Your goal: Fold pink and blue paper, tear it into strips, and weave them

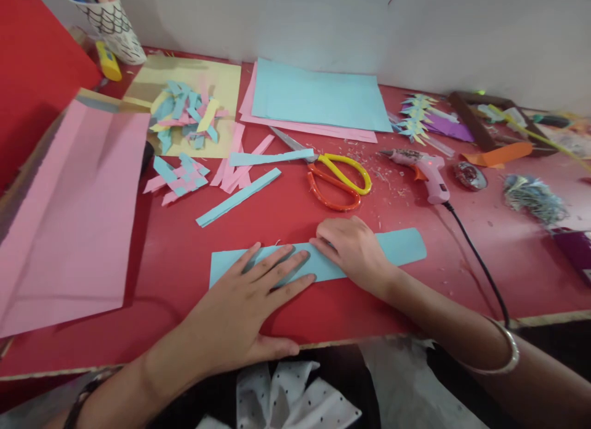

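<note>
Pale blue paper, one long strip, is laid across the near middle of the red table, and it is touched by both hands. By the left hand the left part is covered: palm down, four fingers fanned wide over the paper, thumb stretched out above the near edge, nothing gripped. On the right, the strip is met by the right hand, its fingers curled in and its thumb angled left along the paper; whether anything is pinched there cannot be told. Beyond that hand, the strip's right end is left uncovered.

Straight behind, scissors are laid down with their handles to the right, their blades crossed by a narrow blue strip. Just nearer, a folded blue strip is set at a slant. To the left, a pink-and-blue woven piece is seen, and farther back a heap of folded strips is piled on a yellow sheet. Over on the far right, a pink glue gun is laid on its side, its red light lit.
</note>
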A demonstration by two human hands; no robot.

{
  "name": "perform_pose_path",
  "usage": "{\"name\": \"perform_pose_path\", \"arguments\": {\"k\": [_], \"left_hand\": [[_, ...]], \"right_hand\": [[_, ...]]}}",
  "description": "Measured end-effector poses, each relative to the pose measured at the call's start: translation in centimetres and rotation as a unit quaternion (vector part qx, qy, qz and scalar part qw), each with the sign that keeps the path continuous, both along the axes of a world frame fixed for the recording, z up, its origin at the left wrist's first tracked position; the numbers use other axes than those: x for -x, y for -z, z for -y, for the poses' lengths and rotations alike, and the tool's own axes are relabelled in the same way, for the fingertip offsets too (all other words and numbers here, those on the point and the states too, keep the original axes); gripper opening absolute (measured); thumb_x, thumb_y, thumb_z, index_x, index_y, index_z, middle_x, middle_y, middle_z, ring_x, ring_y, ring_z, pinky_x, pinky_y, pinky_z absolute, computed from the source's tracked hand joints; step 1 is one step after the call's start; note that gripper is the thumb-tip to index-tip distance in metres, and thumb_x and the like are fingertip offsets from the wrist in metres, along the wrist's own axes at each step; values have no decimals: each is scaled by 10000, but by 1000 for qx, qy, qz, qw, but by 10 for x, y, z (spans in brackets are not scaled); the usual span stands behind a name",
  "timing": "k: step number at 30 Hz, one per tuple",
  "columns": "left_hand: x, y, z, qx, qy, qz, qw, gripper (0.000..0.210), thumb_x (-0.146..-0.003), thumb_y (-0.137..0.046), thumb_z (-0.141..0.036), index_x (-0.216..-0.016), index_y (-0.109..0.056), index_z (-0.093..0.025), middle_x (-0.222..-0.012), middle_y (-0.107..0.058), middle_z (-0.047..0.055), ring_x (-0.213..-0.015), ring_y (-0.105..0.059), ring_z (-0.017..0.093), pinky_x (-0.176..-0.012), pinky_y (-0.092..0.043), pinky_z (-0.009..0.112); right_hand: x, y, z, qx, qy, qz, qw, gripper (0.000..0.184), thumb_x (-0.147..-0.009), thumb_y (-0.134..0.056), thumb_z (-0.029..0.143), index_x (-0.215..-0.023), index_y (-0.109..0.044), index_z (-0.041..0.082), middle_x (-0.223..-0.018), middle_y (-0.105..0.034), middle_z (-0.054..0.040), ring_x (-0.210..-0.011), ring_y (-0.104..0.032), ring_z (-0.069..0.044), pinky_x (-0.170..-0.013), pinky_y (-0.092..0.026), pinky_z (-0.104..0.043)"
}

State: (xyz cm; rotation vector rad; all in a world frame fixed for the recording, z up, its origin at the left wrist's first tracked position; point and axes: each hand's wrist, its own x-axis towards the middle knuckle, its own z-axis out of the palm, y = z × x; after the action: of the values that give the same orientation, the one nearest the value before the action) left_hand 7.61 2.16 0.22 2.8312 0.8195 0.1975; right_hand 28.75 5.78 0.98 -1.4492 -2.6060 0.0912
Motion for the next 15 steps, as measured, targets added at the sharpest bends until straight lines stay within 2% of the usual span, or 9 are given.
{"name": "perform_pose_path", "arguments": {"k": [3, 7, 10, 13, 15], "left_hand": [[8, 1, 2, 6, -4, -2, 1000, 668, -757, -339, -624, -1327, -262, -284, -1406, -289, 13, -1269, -275, 212, -1052, -131, 413], [20, 1, 8, -24, -19, -7, 1000, 709, -741, -369, -627, -1340, -232, -273, -1405, -292, 22, -1262, -284, 222, -1054, -96, 419], [26, 2, 13, -43, -37, -18, 998, 747, -715, -402, -639, -1343, -227, -273, -1397, -307, 29, -1251, -302, 238, -1044, -128, 413], [32, 3, 16, -53, -58, -21, 997, 767, -696, -433, -637, -1344, -220, -287, -1383, -336, 41, -1231, -336, 256, -1019, -195, 411], [34, 3, 16, -55, -60, -19, 996, 752, -704, -424, -632, -1343, -219, -293, -1381, -340, 44, -1224, -348, 260, -999, -238, 406]], "right_hand": [[0, 0, 0, 0, 2, 8, 1000, 275, -855, -411, 263, -633, -523, 146, -581, -519, 7, -537, -414, -100, -557, -219, -235], [0, 0, 2, -23, -3, 30, 999, 295, -867, -383, 267, -642, -534, 150, -589, -525, -4, -543, -421, -111, -562, -230, -244], [1, -2, 3, -32, 2, 54, 998, 301, -870, -369, 270, -660, -552, 155, -595, -535, -13, -560, -444, -125, -568, -249, -255], [2, -5, 5, -59, 21, 80, 995, 238, -857, -400, 290, -847, -591, 149, -737, -602, -55, -704, -516, -170, -702, -314, -302], [4, -9, 12, -89, 10, 87, 992, 304, -856, -403, 314, -1083, -529, 156, -990, -603, -109, -923, -511, -226, -870, -270, -406]]}}
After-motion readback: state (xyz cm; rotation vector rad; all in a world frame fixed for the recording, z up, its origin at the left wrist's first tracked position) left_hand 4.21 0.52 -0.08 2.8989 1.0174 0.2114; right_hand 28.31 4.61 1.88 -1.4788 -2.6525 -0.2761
